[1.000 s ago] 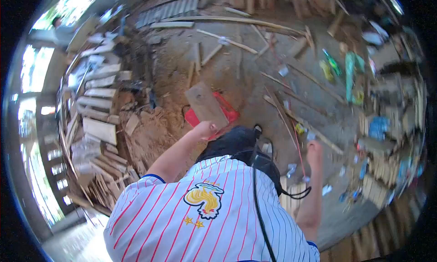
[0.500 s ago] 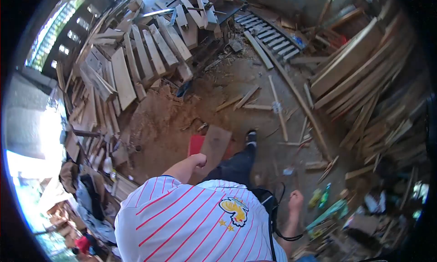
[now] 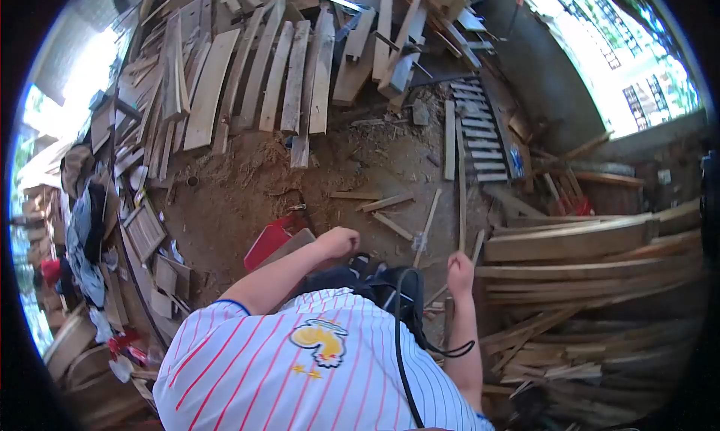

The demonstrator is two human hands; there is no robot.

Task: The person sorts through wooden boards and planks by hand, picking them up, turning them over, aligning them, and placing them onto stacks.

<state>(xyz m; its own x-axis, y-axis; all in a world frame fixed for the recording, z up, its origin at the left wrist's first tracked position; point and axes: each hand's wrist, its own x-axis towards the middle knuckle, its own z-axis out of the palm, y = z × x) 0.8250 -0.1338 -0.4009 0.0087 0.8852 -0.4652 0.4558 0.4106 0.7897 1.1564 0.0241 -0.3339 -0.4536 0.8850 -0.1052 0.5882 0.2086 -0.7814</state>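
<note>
My left hand [image 3: 342,240] is held out in front of my body with its fingers curled in. Nothing shows in it. Just left of it, lower down, are a flat red piece [image 3: 268,240] and a brownish board [image 3: 291,246], partly behind my forearm. My right hand [image 3: 460,273] is raised on the other side, closed into a loose fist, with nothing visible in it. Long wooden strips [image 3: 460,199] lie on the ground beyond it. A black cord [image 3: 400,348] hangs down over my striped shirt [image 3: 300,371].
Several planks [image 3: 212,90] lean in a row at the far left. Stacked lumber [image 3: 570,240] fills the right side. Short wood scraps [image 3: 386,202] and sawdust [image 3: 259,165] cover the dirt floor ahead. A slatted piece [image 3: 480,135] lies farther back.
My view has turned right, bringing a bright opening into sight. My right hand has swung forward and up; the left has also come forward. The red piece now sits farther left.
</note>
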